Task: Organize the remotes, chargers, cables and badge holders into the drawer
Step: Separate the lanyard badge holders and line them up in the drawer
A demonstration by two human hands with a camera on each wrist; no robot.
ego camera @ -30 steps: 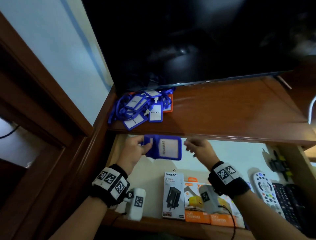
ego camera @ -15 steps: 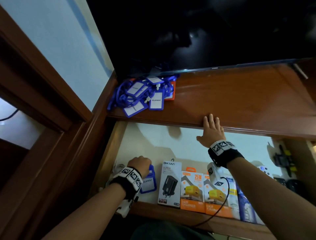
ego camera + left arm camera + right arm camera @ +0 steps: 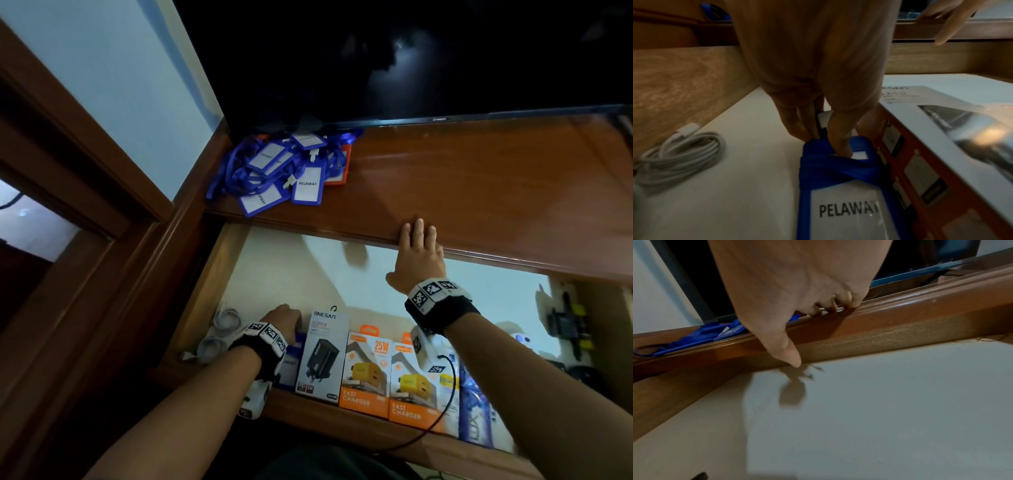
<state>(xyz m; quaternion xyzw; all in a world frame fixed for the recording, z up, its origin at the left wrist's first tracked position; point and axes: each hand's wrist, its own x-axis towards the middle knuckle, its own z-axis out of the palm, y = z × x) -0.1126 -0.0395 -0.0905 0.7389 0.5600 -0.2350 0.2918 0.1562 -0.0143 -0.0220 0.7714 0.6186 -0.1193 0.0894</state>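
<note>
My left hand is low in the open drawer, at its front left. Its fingers pinch the top of a blue badge holder marked PELAWAT, whose strap is wrapped round it. The holder lies on the drawer floor against the black-and-white ONESAM charger box. My right hand rests with straight fingers on the front edge of the cabinet top, thumb hanging down, holding nothing. A pile of blue badge holders lies on the cabinet top's left end.
Two orange charger boxes stand right of the ONESAM box. Coiled white cables lie in the drawer's left corner. Black items sit at the drawer's far right. A dark TV stands behind the cabinet top.
Both hands held the badge holder under the cabinet edge. My left hand has since carried it down to the drawer's front left; my right hand let go and rose onto the cabinet edge.
</note>
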